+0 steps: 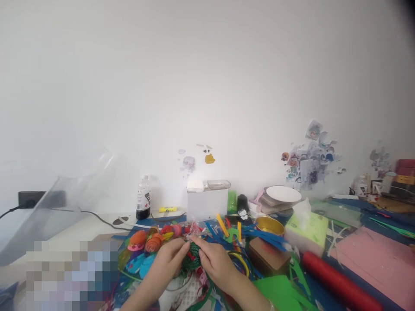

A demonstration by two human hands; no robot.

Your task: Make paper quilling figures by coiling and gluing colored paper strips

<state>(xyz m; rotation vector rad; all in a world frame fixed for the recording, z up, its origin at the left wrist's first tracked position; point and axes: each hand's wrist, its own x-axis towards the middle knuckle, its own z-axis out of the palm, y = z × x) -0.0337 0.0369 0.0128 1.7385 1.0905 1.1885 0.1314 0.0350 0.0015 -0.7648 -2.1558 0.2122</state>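
Between both hands is a dark green braided piece with a small red bit on it. My left hand grips its left side, thumb at the upper edge. On the right side, my right hand closes around it with bent fingers. The fingers partly cover the piece, so its full shape is hidden. A clear round rim shows just below the hands. Orange paper rolls and blue paper pieces lie beside my left hand. Near my right hand is a yellow ring-shaped strip.
A brown box, green sheet and red roll lie to the right, with a tissue box behind. At the back stand a dark-liquid bottle and a white box. Clear plastic sheeting rises at left.
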